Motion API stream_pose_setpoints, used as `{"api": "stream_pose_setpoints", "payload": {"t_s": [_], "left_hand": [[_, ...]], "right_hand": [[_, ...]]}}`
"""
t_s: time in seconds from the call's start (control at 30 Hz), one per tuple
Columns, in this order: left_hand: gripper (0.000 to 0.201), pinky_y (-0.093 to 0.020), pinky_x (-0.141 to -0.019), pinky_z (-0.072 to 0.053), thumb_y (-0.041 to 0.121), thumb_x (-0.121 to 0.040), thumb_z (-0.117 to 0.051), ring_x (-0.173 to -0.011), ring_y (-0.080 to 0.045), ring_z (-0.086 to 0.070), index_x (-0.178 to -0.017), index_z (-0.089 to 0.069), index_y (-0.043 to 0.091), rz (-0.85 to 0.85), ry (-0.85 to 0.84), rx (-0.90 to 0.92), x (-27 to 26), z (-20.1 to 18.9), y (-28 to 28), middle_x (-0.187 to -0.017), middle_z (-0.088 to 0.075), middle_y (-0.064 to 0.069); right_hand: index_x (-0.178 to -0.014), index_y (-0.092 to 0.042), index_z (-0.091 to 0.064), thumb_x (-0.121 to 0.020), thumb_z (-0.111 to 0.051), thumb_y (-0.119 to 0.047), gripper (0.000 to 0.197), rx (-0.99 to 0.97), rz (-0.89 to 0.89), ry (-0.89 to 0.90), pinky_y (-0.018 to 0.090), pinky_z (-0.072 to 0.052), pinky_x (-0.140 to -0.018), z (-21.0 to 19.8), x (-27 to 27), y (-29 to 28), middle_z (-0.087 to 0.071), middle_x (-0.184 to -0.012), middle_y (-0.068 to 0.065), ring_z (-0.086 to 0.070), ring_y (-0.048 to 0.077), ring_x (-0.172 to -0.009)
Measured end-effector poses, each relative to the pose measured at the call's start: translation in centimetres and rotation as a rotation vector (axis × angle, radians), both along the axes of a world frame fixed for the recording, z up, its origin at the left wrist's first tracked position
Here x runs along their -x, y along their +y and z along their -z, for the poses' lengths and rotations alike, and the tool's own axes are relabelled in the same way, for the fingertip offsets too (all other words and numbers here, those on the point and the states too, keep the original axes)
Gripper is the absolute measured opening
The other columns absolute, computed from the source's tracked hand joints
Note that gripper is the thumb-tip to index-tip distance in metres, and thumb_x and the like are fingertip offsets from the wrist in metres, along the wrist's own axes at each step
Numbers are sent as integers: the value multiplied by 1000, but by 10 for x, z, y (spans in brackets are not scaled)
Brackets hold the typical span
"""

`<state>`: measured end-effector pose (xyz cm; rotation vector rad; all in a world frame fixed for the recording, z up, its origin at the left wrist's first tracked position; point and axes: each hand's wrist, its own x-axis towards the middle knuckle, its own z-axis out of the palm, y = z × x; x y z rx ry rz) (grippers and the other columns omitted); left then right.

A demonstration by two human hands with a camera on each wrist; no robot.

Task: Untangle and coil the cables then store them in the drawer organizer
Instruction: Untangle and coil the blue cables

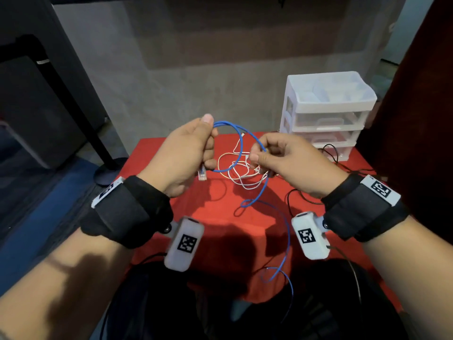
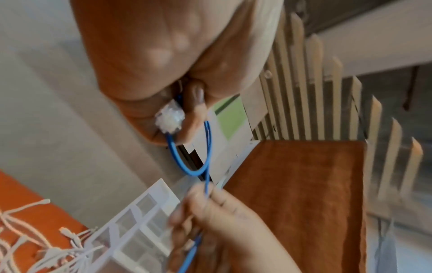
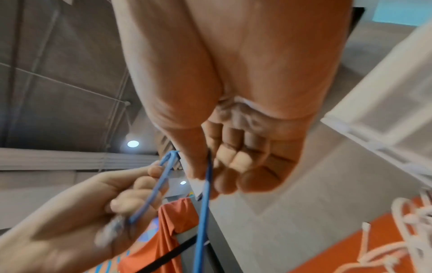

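While our left hand [image 1: 182, 153] grips the blue cable [image 1: 239, 133] near its plug, our right hand [image 1: 284, 159] pinches the loop — white cables [image 1: 241, 176] lie beneath, drawer organizer [image 1: 328, 111] at two o'clock.

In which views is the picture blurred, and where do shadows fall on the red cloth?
Head view: mostly sharp; the forearms' dark shadows fall on the near part of the red cloth, below the blue cable. Left wrist view: the right hand and the drawer organizer are smeared by blur; the clear plug glares white. Right wrist view: the left hand is soft and blurred.
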<state>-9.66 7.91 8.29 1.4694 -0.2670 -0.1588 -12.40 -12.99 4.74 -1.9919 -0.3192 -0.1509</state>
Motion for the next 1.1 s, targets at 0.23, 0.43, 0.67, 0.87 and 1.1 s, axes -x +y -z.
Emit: {"api": "stream_pose_setpoints", "payload": {"t_s": [0.23, 0.43, 0.67, 0.87, 1.1], "left_hand": [[33, -22, -56, -43, 37, -108, -43, -44, -4, -34, -80, -48, 19, -66, 413, 348, 1, 17, -7, -57, -34, 9], [25, -52, -93, -51, 33, -109, -38, -88, -33, -65, -89, -47, 20, -84, 612, 410, 3, 21, -18, -106, -62, -20], [33, -17, -35, -24, 34, -111, -35, -40, -5, -21, -84, -45, 18, -185, 329, 313, -2, 15, -14, -59, -37, 7], [30, -20, -43, -23, 33, -109, -40, -48, -6, -24, -89, -52, 15, 54, -102, -100, 19, 9, -8, -59, -37, 9], [24, -25, -48, -27, 37, -106, -47, -47, -6, -31, -101, -58, 16, 37, -306, -363, 6, 16, 5, -64, -46, 7]], "right_hand": [[-86, -3, -67, -105, -56, -19, 27, -307, 75, 228, 32, -54, -56, 18, 8, 15, -63, -67, 11, -60, 16, -53], [-91, -5, -65, -106, -51, -10, 21, -549, 17, 118, 30, -63, -70, 8, 16, 40, -74, -76, 9, -71, 18, -67], [-95, -16, -77, -105, -53, -29, 29, -308, -45, 153, 31, -55, -75, 13, 29, 36, -77, -88, 5, -67, 12, -78], [-134, -28, -61, -102, -60, -19, 34, 16, 105, -120, 28, -45, -105, 11, 9, 10, -63, -128, -9, -59, 1, -114], [-90, -9, -70, -105, -55, -19, 24, -268, 33, 88, 31, -49, -60, -11, 14, 12, -53, -69, 6, -51, 18, -63]]}}
